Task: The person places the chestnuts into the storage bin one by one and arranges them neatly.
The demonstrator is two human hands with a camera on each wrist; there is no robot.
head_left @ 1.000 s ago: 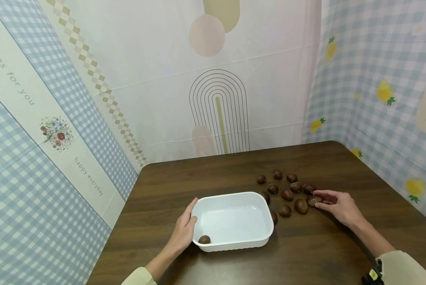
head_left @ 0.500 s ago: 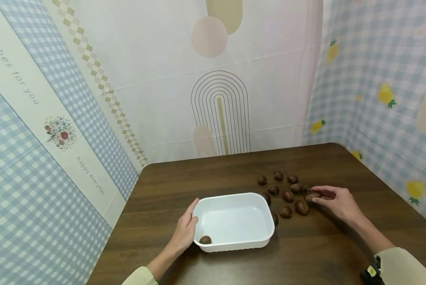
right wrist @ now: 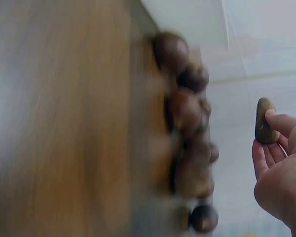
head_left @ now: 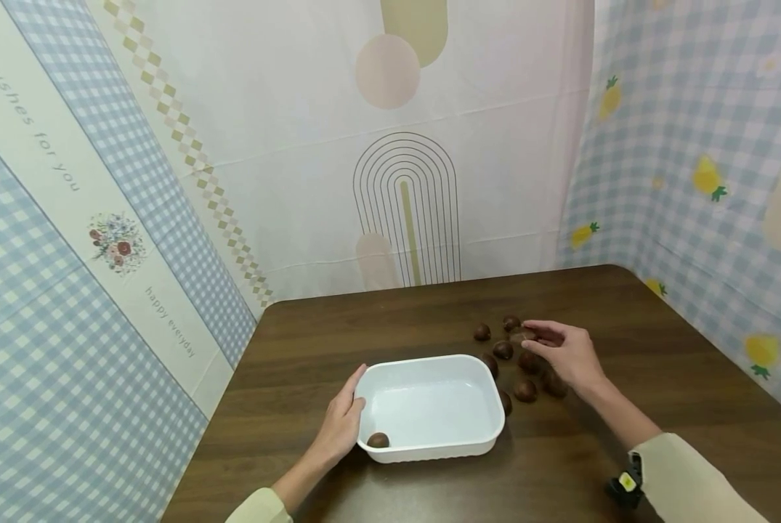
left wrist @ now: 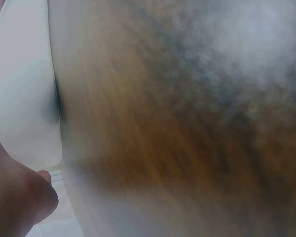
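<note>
My left hand [head_left: 341,423] grips the left end of a white rectangular dish [head_left: 429,452], thumb over its rim. One brown chestnut [head_left: 378,440] lies in the dish's near left corner. Between thumb and fingers, my right hand [head_left: 569,356] pinches another chestnut [right wrist: 264,121], lifted above the table in the right wrist view. Below and around that hand, several loose chestnuts [head_left: 525,391] lie on the wood, some partly hidden by it. The left wrist view shows part of the left hand [left wrist: 19,197] beside the dish's pale outer wall [left wrist: 24,89].
The dark wooden table [head_left: 325,327] reaches back to a printed cloth [head_left: 298,181] hung behind it. Checked cloth [head_left: 691,240] hangs along the right side. Two chestnuts sit right by the dish's right end, partly hidden by it.
The right hand has picked up a chestnut from the right edge of the group and carried it left over the others. The left hand and dish stay in place.
</note>
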